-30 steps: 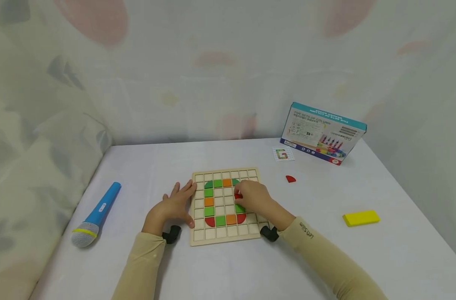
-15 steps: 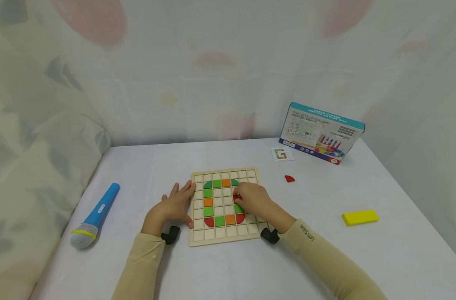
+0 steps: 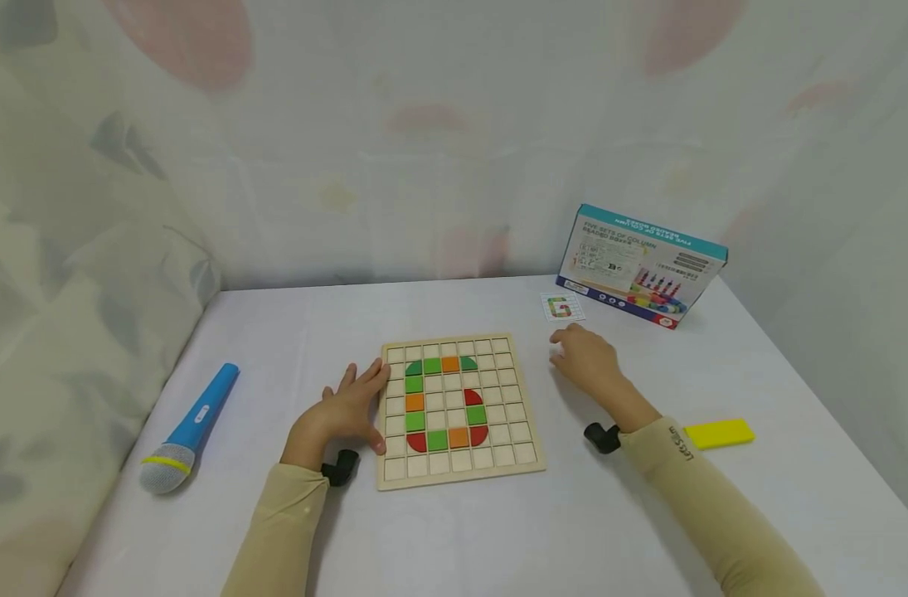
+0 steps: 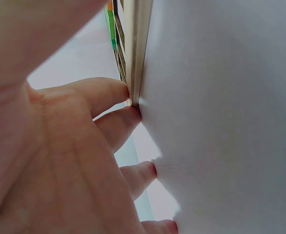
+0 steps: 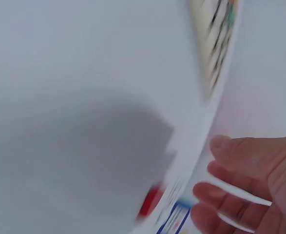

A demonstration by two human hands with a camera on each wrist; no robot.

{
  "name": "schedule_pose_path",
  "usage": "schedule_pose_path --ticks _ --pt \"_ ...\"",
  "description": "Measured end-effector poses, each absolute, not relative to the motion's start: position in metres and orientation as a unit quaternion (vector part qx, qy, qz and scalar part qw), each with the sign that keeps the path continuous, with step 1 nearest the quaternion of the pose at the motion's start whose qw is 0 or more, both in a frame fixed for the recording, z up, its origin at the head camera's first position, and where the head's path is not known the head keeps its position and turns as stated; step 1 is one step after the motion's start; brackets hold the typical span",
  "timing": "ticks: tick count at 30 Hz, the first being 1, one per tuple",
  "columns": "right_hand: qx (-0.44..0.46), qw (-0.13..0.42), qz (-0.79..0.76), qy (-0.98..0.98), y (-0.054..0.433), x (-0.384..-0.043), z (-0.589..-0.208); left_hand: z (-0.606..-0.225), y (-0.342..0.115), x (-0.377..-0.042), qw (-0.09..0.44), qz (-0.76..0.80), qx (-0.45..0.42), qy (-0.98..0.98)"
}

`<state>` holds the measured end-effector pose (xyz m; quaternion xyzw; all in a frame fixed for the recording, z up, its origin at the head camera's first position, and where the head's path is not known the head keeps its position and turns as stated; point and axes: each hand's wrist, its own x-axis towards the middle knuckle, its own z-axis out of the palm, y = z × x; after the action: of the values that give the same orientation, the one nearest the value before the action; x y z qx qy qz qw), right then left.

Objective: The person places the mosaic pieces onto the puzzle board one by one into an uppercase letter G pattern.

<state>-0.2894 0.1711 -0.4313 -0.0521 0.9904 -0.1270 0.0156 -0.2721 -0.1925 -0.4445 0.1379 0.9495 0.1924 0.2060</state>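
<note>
My left hand (image 3: 342, 414) lies with spread fingers against the left edge of a wooden grid board (image 3: 502, 464); in the left wrist view its fingertips touch the board's side and the table. Green, orange and red tiles on the board form a G-like shape, with a red quarter-circle tile (image 3: 473, 397) at its inner right end. To the right of the board, my right hand (image 3: 589, 361) is above the table, its fingers loosely bent and holding nothing. A loose red tile (image 5: 150, 201) shows blurred in the right wrist view; the hand hides it in the head view.
A small pattern card (image 3: 562, 307) lies beyond my right hand, in front of a printed box (image 3: 643, 265). A yellow block (image 3: 721, 434) lies by the right sleeve. At the left is a blue toy microphone (image 3: 192, 427).
My right hand has let go of the red tile on the board and moved right, over where the loose red tile lay. The left hand stays in place.
</note>
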Motion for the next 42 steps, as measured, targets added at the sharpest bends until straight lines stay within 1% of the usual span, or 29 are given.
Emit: schedule_pose_path --ticks 4,7,12,18,21,25,28,31,36,42 --pt "0.000 0.060 -0.103 0.993 0.196 -0.294 -0.433 -0.445 -0.195 -0.272 0.209 0.187 0.136 0.950" --pt "0.009 0.085 -0.108 0.990 0.203 -0.295 -0.435 -0.445 -0.196 -0.271 0.210 0.187 0.136 0.950" --pt "-0.012 0.078 -0.122 0.989 0.203 -0.297 -0.437 -0.446 -0.197 -0.270 0.210 0.191 0.137 0.949" --pt "-0.066 0.070 -0.143 0.985 0.197 -0.298 -0.441 -0.444 -0.196 -0.268 0.209 0.197 0.140 0.948" --pt "-0.114 0.056 -0.164 0.978 0.183 -0.294 -0.438 -0.443 -0.197 -0.267 0.209 0.198 0.141 0.947" --pt "-0.201 0.030 -0.197 0.959 0.152 -0.286 -0.430 -0.443 -0.197 -0.268 0.207 0.195 0.140 0.948" --pt "-0.259 0.030 -0.203 0.944 0.124 -0.281 -0.426 -0.444 -0.197 -0.269 0.206 0.193 0.138 0.949" --pt "-0.301 0.043 -0.186 0.935 0.097 -0.277 -0.426 -0.445 -0.197 -0.270 0.207 0.192 0.137 0.949" --pt "-0.340 0.048 -0.145 0.928 0.068 -0.274 -0.433 -0.444 -0.194 -0.271 0.208 0.194 0.136 0.949" --pt "-0.334 0.065 -0.124 0.932 0.058 -0.271 -0.439 -0.445 -0.191 -0.269 0.217 0.202 0.135 0.945"
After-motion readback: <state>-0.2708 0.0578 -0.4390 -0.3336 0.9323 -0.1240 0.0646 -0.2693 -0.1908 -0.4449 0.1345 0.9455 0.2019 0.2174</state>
